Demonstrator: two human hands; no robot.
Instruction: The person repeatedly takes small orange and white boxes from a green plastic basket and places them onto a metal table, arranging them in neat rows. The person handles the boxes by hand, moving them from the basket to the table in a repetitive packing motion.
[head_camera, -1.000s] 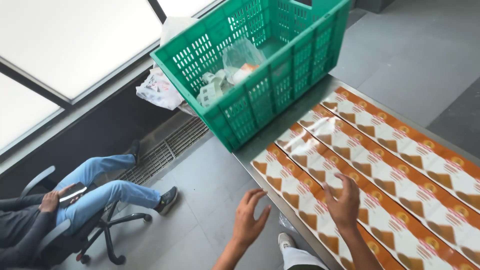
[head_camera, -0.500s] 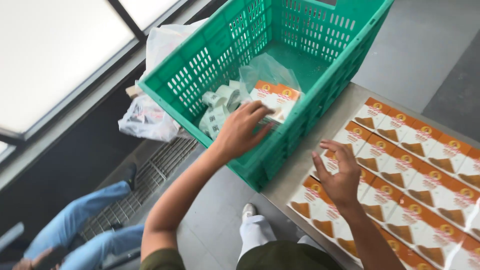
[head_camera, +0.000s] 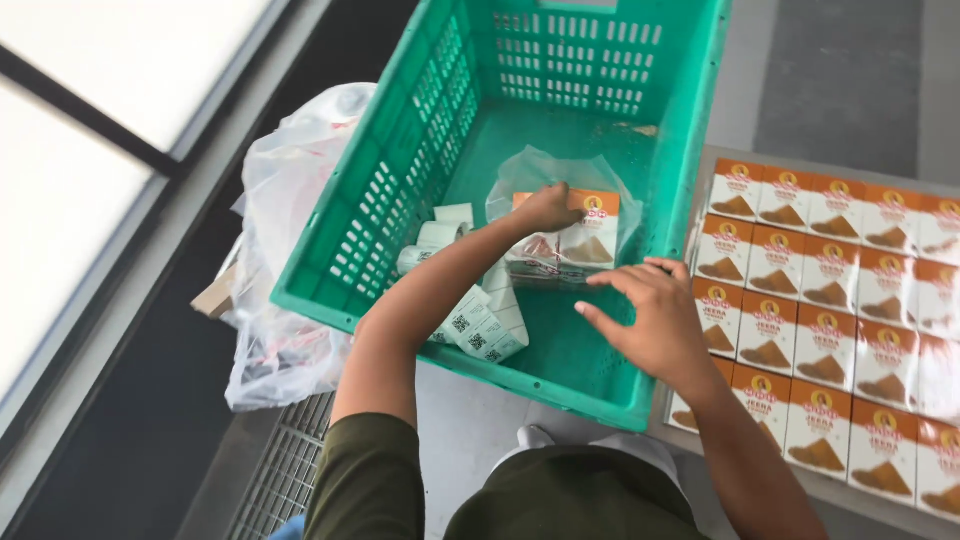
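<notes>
Green plastic makes up the slatted crate (head_camera: 420, 190) that fills the upper middle of the head view, its floor bare at the far end. Inside it, the left hand (head_camera: 548, 207) reaches down from a bare forearm and closes its fingers over the top edge of an orange-and-white carton (head_camera: 585, 235) lying inside a clear plastic bag (head_camera: 560, 175); the grip looks curled shut on carton and film together. Beside the forearm, near the crate's left wall, lie strips of white labels (head_camera: 480, 325) with small square codes, some rolled, some unfolded.

Just right of the carton, the right hand (head_camera: 655, 320) hovers above the crate's near right corner, fingers spread and slightly bent, holding nothing and touching nothing that I can see. Right of the crate, a flat surface carries orange-and-white cartons (head_camera: 830, 290) laid face up in tight rows, touching one another, some under clear wrap.

Left of the crate, a crumpled white plastic bag (head_camera: 285, 250) bulges against its outer wall. Below it runs a metal floor grate (head_camera: 285, 470), and a pale window pane (head_camera: 70, 180) takes the far left.
</notes>
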